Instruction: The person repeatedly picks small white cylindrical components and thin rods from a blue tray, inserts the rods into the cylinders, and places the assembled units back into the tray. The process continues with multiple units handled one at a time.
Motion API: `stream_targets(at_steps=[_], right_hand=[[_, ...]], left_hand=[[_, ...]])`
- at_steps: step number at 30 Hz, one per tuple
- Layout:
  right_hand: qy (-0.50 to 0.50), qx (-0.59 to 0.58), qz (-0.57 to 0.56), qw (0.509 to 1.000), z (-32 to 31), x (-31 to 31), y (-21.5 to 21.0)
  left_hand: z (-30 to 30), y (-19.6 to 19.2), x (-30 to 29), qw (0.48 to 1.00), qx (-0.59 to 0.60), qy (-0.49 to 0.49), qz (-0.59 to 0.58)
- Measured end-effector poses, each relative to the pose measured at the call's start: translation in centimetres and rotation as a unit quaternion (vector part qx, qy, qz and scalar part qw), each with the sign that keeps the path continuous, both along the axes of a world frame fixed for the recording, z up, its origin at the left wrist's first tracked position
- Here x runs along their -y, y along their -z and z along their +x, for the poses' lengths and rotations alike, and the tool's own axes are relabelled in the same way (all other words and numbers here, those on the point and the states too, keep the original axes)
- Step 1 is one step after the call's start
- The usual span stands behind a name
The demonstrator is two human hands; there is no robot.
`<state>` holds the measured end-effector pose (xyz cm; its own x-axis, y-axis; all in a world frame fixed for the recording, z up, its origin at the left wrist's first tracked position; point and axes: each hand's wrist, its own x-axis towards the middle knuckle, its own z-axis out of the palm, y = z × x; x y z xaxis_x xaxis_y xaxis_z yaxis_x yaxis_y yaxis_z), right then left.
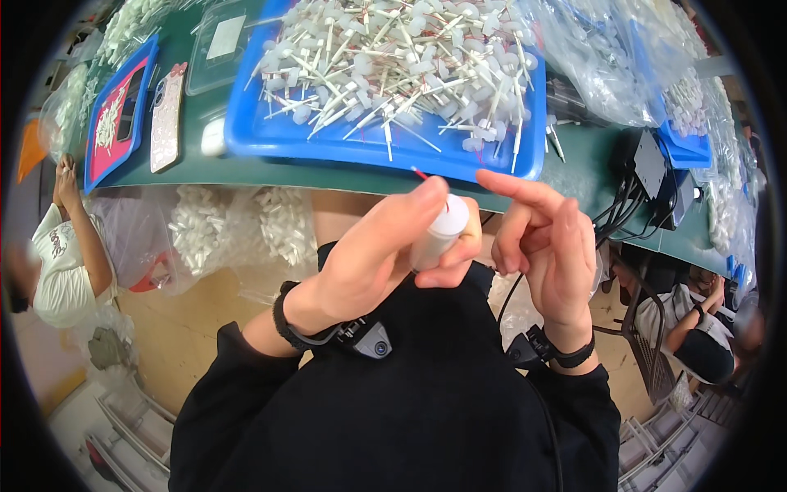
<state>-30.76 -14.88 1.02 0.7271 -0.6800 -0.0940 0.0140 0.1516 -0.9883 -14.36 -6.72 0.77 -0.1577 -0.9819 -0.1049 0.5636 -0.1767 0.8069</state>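
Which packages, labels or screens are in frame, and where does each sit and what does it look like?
Phone: flat on the green table, left of the blue tray; long pale patterned case, back up, no screen showing.
Clear lidded box: behind the phone; transparent, white rectangular label on top.
Clear plastic bags: right of the blue tray, crumpled, holding white parts.
Clear bags: hang below the table edge, left of the hands; full of white pieces.

We see a small white plastic cylinder [438,234], tilted with its capped end up, a thin red wire [420,175] rising from its top, just below the worktop [590,152] edge.
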Motion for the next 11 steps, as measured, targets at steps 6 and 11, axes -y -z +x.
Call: stream_targets(at_steps=[6,11], right_hand=[[0.023,0.020,0.038,0.999,0.1,-0.8,0.8],[0.039,0.016,0.023,0.999,0.3,-1.1,1.0]], left_hand=[[-0.3,1.4,0.3,0.997,-0.080,-0.007,-0.014],[-0.4,1.9,0.2,0.998,-0.063,-0.013,-0.020]])
